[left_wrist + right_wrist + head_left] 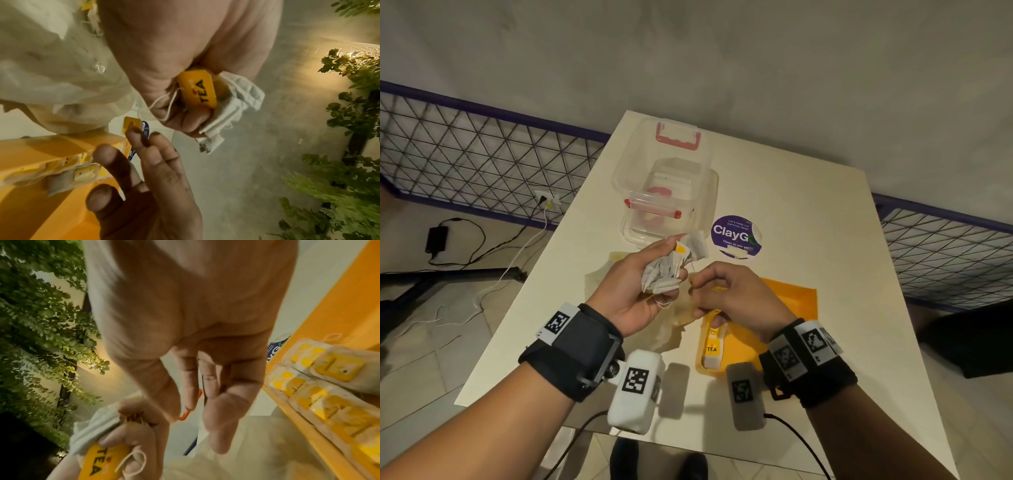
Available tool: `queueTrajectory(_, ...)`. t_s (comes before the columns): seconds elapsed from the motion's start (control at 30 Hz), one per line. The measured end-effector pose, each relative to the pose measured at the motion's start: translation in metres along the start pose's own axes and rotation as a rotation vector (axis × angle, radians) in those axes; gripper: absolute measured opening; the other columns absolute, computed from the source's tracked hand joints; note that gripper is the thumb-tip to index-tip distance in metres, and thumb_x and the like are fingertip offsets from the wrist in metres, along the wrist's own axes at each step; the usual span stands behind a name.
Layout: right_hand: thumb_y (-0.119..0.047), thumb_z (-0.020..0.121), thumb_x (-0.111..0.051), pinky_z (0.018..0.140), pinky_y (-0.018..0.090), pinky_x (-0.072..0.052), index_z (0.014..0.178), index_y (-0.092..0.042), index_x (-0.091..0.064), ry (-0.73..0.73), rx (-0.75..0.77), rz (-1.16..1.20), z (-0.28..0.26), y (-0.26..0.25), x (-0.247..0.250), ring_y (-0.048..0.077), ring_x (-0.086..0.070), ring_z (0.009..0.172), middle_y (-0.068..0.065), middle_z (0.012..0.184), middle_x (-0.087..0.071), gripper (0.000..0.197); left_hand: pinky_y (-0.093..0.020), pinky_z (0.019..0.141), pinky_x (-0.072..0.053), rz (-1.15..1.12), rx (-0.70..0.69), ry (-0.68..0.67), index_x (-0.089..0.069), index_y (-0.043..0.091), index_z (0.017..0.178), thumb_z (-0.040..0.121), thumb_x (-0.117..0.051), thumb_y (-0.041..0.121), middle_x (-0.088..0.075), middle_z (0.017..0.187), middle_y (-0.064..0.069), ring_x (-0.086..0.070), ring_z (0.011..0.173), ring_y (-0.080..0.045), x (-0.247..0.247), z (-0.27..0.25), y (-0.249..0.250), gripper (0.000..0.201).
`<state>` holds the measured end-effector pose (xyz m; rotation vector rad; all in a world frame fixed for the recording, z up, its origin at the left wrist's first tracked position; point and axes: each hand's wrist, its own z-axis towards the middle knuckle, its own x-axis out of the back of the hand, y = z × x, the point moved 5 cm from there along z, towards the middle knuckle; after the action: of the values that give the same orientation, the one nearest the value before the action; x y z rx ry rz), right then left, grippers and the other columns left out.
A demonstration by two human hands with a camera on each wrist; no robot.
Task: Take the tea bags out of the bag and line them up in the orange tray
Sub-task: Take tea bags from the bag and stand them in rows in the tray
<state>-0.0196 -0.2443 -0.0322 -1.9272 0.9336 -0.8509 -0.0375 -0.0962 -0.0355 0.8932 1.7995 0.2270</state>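
Observation:
My left hand [645,263] is raised over the table and grips a crumpled bunch of tea bags [662,274] with a yellow TEA tag [197,91] among them. My right hand [698,287] is beside it, thumb and forefinger pinching a small yellow tea bag tag [131,125] on a string from the bunch. Under both hands lies the translucent plastic bag [599,277]. The orange tray [794,294] sits to the right, under my right wrist. A few tea bags [329,386] lie side by side in it along its left side.
A clear plastic container [654,205] and its red-latched lid [671,144] stand at the back of the white table [808,212]. A round purple sticker [736,236] is behind the tray. A wire fence [482,150] and floor cables [482,246] are to the left.

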Motion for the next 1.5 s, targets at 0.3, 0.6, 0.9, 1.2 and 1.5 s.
queueTrajectory(0.3,-0.007,0.084,-0.073,0.051,0.031,-0.053,0.106,-0.016,-0.064,0.08,0.027,-0.004,0.017,0.004,-0.021,0.017,-0.069,0.065,-0.002,0.087,-0.072,0.025,-0.017,0.041,-0.039,-0.009,0.027,-0.007,-0.067,0.012,0.112,0.094,-0.057,0.028,-0.055,0.075,-0.01,-0.054,0.055,-0.012,-0.007,-0.002,0.002,0.027)
queueTrajectory(0.6,-0.006,0.09,-0.066,0.048,0.029,-0.051,0.095,-0.016,-0.067,0.123,0.027,-0.025,0.026,-0.001,-0.023,0.017,-0.064,0.057,0.003,0.073,-0.069,0.011,-0.018,0.045,-0.037,-0.031,0.045,-0.004,-0.072,0.01,0.093,0.093,-0.058,0.027,-0.058,0.072,-0.008,-0.055,0.055,-0.013,0.0,-0.006,0.002,0.023)
queueTrajectory(0.9,-0.007,0.088,-0.058,0.075,0.019,-0.055,0.1,-0.013,-0.077,0.464,0.153,-0.451,0.002,-0.01,0.016,0.011,-0.063,0.081,-0.006,0.089,-0.071,0.024,-0.017,0.041,-0.039,-0.003,0.035,0.05,-0.077,0.012,0.084,0.094,-0.059,0.026,-0.059,0.074,-0.006,-0.056,0.056,-0.012,0.017,-0.009,0.004,0.025)
queueTrajectory(1.2,-0.008,0.087,-0.072,0.08,0.016,-0.048,0.092,-0.015,-0.077,0.5,0.608,-0.624,-0.023,-0.055,0.033,0.004,-0.053,0.092,-0.008,0.096,-0.054,0.01,-0.018,0.04,-0.039,0.044,0.095,0.065,-0.063,0.006,0.089,0.09,-0.062,0.027,-0.059,0.07,-0.01,-0.056,0.051,-0.013,0.017,-0.008,-0.004,0.021)
queueTrajectory(1.5,-0.006,0.091,-0.066,0.07,0.021,-0.055,0.104,-0.017,-0.073,0.061,0.359,-0.626,-0.011,-0.073,0.016,0.001,-0.064,0.067,-0.005,0.079,-0.07,0.019,-0.023,0.039,-0.033,0.242,0.113,-0.002,-0.061,0.003,0.094,0.088,-0.062,0.032,-0.058,0.07,-0.015,-0.048,0.047,-0.016,0.01,-0.012,-0.007,0.029)
